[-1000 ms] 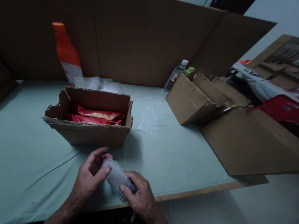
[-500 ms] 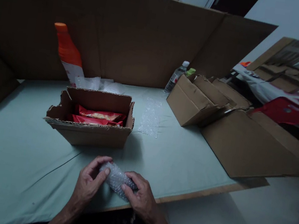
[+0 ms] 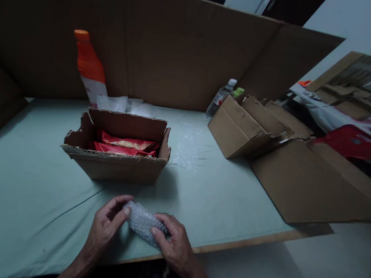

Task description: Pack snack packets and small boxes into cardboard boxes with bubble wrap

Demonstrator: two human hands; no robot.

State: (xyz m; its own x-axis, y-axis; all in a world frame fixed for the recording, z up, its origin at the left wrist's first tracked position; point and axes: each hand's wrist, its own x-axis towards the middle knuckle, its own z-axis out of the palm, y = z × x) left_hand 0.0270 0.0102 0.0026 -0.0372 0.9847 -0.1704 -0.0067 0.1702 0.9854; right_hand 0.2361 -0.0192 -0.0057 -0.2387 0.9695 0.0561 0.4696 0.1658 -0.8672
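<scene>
Near the table's front edge, both hands grip a small bundle wrapped in bubble wrap (image 3: 143, 221). My left hand (image 3: 103, 231) curls its fingers round the bundle's left end. My right hand (image 3: 175, 248) presses down on its right end. What the wrap covers is hidden. Just beyond the hands stands an open cardboard box (image 3: 118, 147) holding red snack packets (image 3: 124, 144).
A loose bubble wrap sheet (image 3: 188, 147) lies right of the box. An orange-capped bottle (image 3: 90, 69) and clear plastic stand behind it. A water bottle (image 3: 220, 97), more cardboard boxes (image 3: 244, 125) and a flat cardboard piece (image 3: 308, 184) are at the right. Tall cardboard walls (image 3: 171, 47) ring the pale green table (image 3: 17, 178).
The hands and the bundle have stayed near the front edge, with the left fingers closing a little more over the wrap. The camera has shifted slightly.
</scene>
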